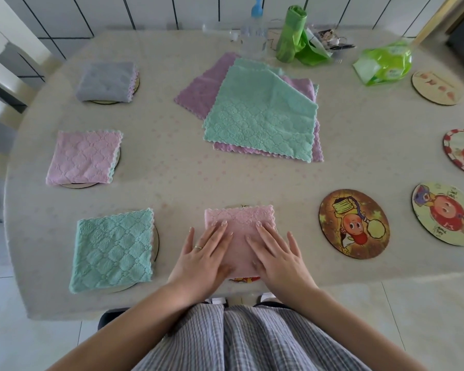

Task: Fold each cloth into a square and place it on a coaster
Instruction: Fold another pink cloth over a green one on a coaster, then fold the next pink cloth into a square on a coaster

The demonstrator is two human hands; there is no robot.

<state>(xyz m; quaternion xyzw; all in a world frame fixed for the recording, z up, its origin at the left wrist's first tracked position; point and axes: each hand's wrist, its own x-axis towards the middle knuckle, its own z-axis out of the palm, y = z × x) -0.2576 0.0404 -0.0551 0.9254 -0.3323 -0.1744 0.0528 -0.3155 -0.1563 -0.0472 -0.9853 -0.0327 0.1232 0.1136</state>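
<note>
A folded pink cloth (240, 223) lies near the table's front edge on a coaster (244, 279) that only peeks out beneath it. My left hand (202, 257) and my right hand (277, 254) both press flat on this cloth with straight fingers. To the left, a folded teal cloth (113, 249), a folded pink-purple cloth (85, 158) and a folded grey cloth (106, 81) each cover a coaster. A pile of unfolded cloths sits at the table's centre, a teal cloth (260, 111) on top of purple ones (198, 89).
Uncovered picture coasters lie on the right: one near me (354, 223), one beside it (445, 214), a red-rimmed one (462, 152) and a pale one (437, 87). At the back stand a clear bottle (253, 33), a green bag roll (292, 33) and a green wipes pack (385, 62).
</note>
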